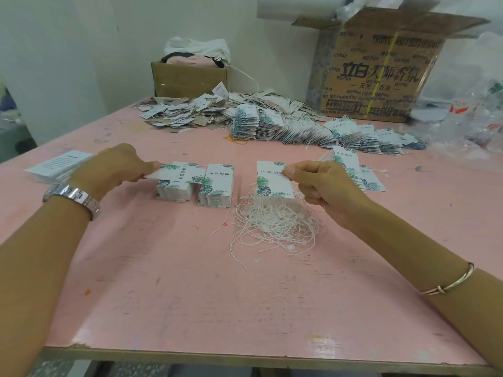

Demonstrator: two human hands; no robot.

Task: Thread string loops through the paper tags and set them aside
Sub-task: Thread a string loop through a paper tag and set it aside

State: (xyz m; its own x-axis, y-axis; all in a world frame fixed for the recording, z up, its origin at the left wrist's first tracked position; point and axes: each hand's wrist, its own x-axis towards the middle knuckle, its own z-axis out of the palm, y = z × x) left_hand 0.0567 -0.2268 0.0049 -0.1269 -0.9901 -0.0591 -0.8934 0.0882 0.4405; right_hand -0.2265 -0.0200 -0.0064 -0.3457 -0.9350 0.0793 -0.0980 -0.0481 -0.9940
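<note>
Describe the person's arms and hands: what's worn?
Both forearms are bare, with no sleeves in view and no gloves. The left hand has a silver metal link-band watch at the wrist. The right hand has a thin pale-gold bangle up the forearm, seemingly two strands joined by a small loop.

Bright, even light; soft shadows; wide-angle bending at edges; slight softness.
</note>
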